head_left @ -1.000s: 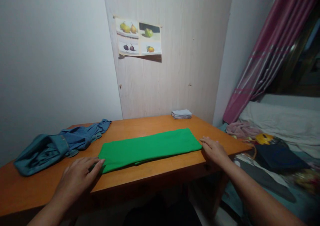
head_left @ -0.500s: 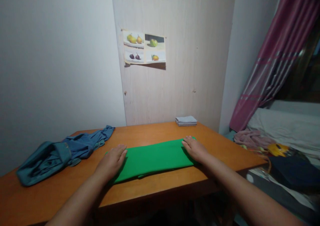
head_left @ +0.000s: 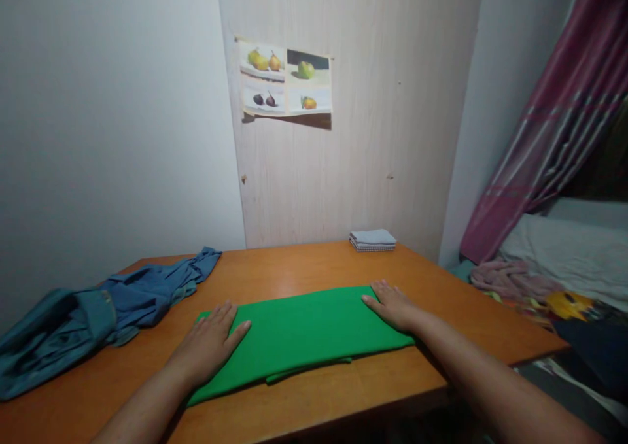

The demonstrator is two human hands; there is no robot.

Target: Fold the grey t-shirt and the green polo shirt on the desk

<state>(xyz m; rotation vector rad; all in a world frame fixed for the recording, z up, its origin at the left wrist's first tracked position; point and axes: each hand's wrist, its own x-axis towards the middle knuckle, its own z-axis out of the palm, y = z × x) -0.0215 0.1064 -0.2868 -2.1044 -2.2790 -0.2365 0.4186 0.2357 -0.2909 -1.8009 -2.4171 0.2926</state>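
Note:
A green cloth [head_left: 304, 333], folded into a long flat rectangle, lies on the wooden table [head_left: 289, 271] in front of me. Flat on its left end rests my left hand [head_left: 210, 342], fingers stretched out and thumb apart. My right hand [head_left: 390, 305] lies the same way on the right end, palm down and thumb spread from the fingers. Neither hand grips the cloth. A small flap of the under layer sticks out along the near edge.
Crumpled blue clothing [head_left: 142, 297] lies along the table's left side. At the far right edge sits a small stack of folded cloths [head_left: 373, 239]. Beyond the table's right side are a bed [head_left: 574, 254] with mixed items and a pink curtain [head_left: 530, 143].
Both hands have changed from fingers held together to thumbs spread apart, still on the green cloth. The view has shifted slightly, and the cloth appears larger and nearer.

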